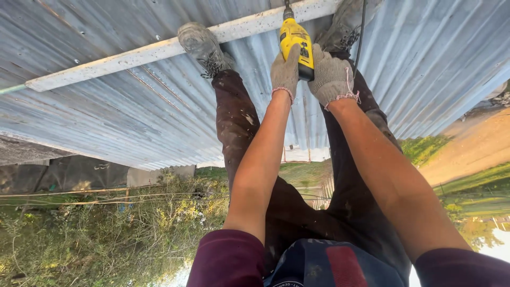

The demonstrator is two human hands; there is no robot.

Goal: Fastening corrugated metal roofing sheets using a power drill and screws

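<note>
Dark red sleeves and bare forearms reach away from the camera to the yellow drill [296, 45], which points at the white strip [159, 50] on the corrugated metal roof [106, 111]. Both gloved hands grip it closed: the left hand [285, 72] beside its body, the right hand [330, 77] around its handle. Worn shoes [202, 48] stand on the roof beside the strip.
</note>
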